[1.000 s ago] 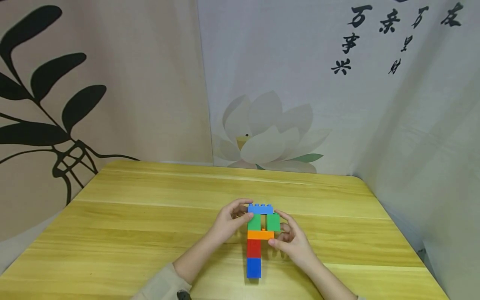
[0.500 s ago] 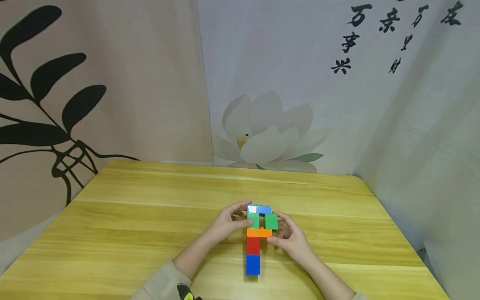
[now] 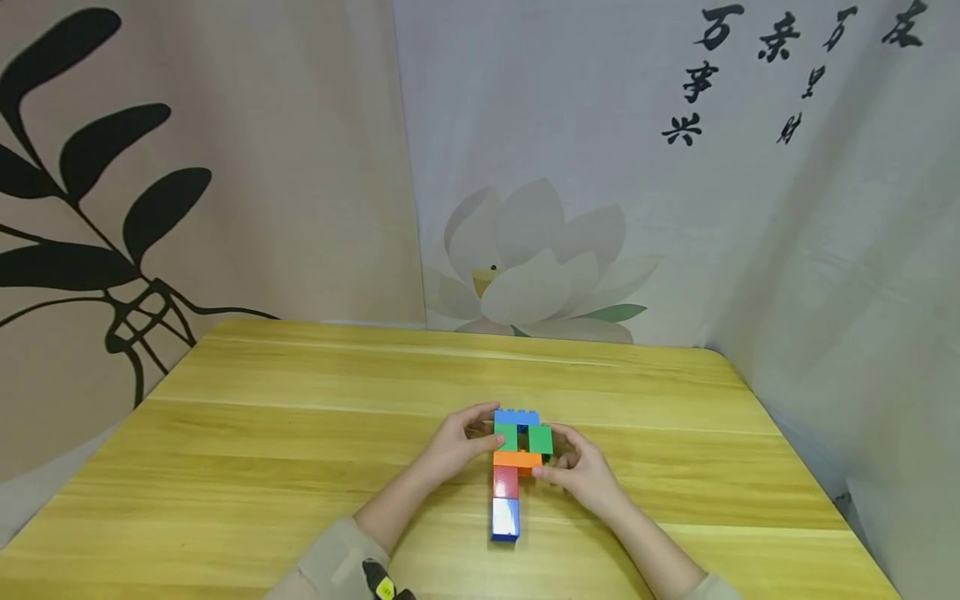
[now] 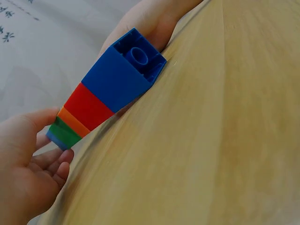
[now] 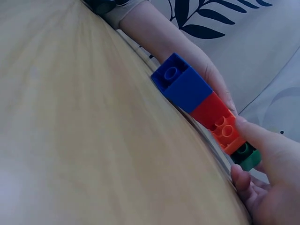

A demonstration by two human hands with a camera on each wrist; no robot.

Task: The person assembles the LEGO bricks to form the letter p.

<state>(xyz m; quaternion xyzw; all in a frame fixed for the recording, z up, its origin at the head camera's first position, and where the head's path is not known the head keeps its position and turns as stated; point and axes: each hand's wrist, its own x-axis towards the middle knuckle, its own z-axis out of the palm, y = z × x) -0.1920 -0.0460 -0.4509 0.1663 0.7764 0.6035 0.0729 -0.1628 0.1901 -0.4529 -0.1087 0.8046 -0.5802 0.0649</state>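
Both hands hold one joined figure of toy building blocks. From its near end run a dark blue block [image 3: 505, 518], a red block [image 3: 506, 482], a wide orange block [image 3: 516, 458], two green blocks [image 3: 540, 439] with a gap between them, and a lighter blue block [image 3: 516, 417] at the far end. The left hand [image 3: 456, 443] grips the left green block, thumb on its face. My right hand [image 3: 588, 475] pinches the right side, its thumb at the orange block's end. In the left wrist view the dark blue block's hollow underside [image 4: 139, 56] faces the camera.
A wood-grain table [image 3: 300, 450] lies under the hands. Behind it hangs a pale curtain [image 3: 337, 167] printed with leaves, a lotus and black characters. The left sleeve [image 3: 337, 558] bears a dark and yellow patch.
The figure has tilted slightly, its near end shifting away from me, and its lower blocks now catch the light. The left thumb has slid down the green block. Both hands keep their hold.
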